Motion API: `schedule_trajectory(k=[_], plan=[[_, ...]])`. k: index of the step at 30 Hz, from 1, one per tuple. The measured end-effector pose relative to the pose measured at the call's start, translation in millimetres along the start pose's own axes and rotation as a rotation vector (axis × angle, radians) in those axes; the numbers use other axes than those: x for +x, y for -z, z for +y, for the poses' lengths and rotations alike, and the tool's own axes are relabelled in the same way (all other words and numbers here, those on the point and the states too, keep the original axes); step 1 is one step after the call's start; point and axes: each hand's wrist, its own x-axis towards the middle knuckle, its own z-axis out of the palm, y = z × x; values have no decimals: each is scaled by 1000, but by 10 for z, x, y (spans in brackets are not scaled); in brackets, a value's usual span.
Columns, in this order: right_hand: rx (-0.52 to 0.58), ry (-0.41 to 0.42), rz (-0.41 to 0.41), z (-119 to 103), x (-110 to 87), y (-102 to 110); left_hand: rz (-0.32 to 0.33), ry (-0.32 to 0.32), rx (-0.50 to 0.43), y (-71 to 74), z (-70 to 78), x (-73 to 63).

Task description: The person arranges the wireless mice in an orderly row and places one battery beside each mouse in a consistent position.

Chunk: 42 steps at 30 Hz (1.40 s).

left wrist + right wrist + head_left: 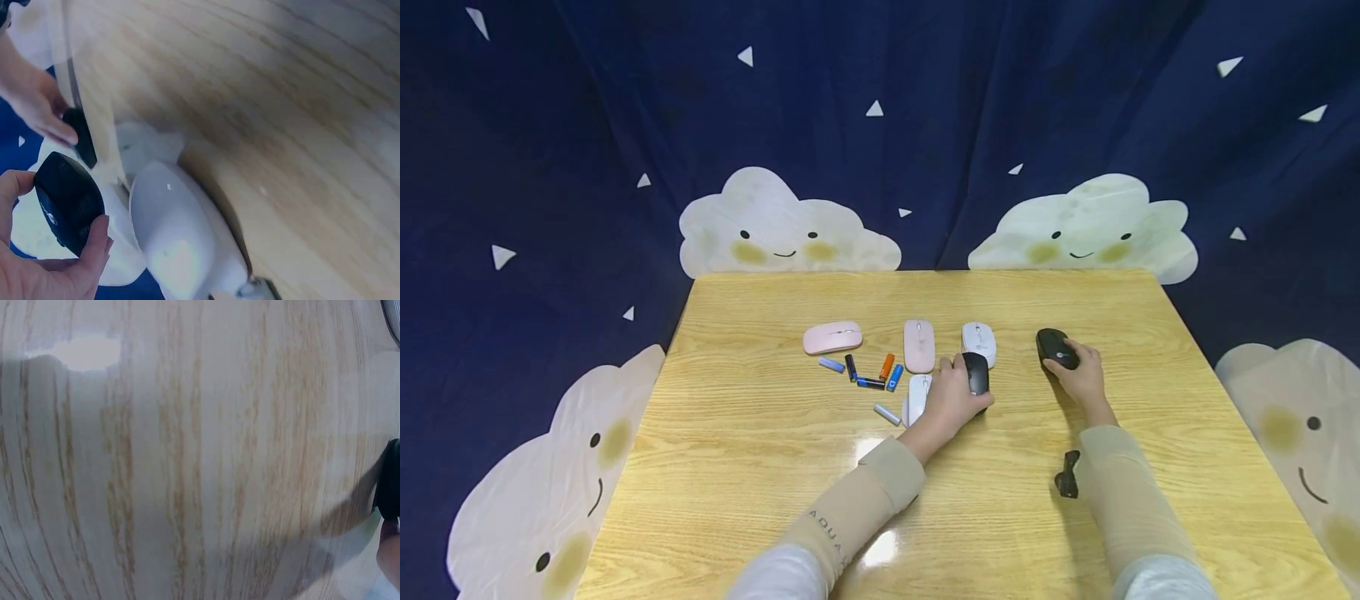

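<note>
My left hand [951, 398] grips a black mouse [976, 372] by its sides, just right of a white mouse [919, 395]; the left wrist view shows thumb and fingers on opposite edges of that black mouse [69, 203]. Farther right, my right hand [1084, 375] holds a second black mouse [1054, 347] between thumb and fingers. Only a dark edge of this second mouse [390, 481] shows at the right of the right wrist view. Behind the left hand lies another white mouse [979, 340], beside a pink mouse [918, 346].
Another pink mouse [832, 337] lies sideways at the left. Several batteries are scattered before it, among them an orange one [887, 367] and a silver one [887, 414]. A small black object [1067, 475] is beside the right sleeve. A dark curtain [925, 133] hangs behind the wooden table [737, 467].
</note>
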Motion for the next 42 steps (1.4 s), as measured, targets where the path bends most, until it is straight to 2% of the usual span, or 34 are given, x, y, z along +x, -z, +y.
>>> schedule_trajectory(k=[7,12,18,32,42], plan=[[-8,-4,4,12,8,-8,-69,16,72,-194,90,33],[-6,-5,7,0,2,-5,-83,14,151,-293,122,50],[-2,-5,7,-12,-1,1,-105,44,208,-380,152,60],[-6,-6,8,11,5,-14,-175,92,243,-434,234,86],[-6,-1,11,7,1,-10,-159,110,249,-460,241,96]])
